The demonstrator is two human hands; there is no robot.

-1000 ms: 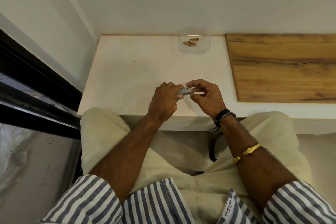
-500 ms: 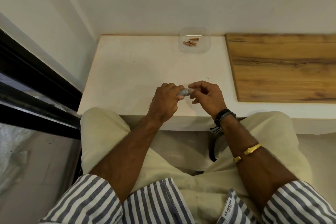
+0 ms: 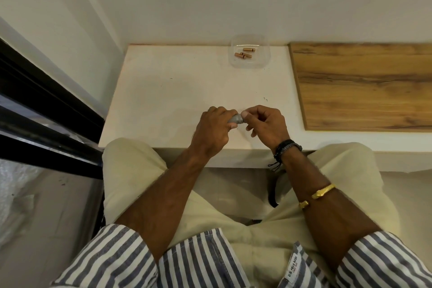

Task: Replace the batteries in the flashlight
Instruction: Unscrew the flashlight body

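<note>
A: Where is the flashlight?

B: Held between both hands, just above the near part of the white counter. Small, grey. Only a short end shows.

A: Left hand?

B: Its fingers are wrapped round the body and hide most of it.

A: Right hand?

B: Thumb and forefinger pinch the exposed end. The other fingers are loosely curled, clear of it. That end may be a cap, but it is too small to tell.

A: The batteries?

B: Three copper-coloured ones in a clear container at the far edge of the counter, against the wall, well apart from the hands. Two lie touching and the third sits just behind them.

A: Anything else?

B: A wooden board lies on the right side of the counter, beyond the right hand.
</note>
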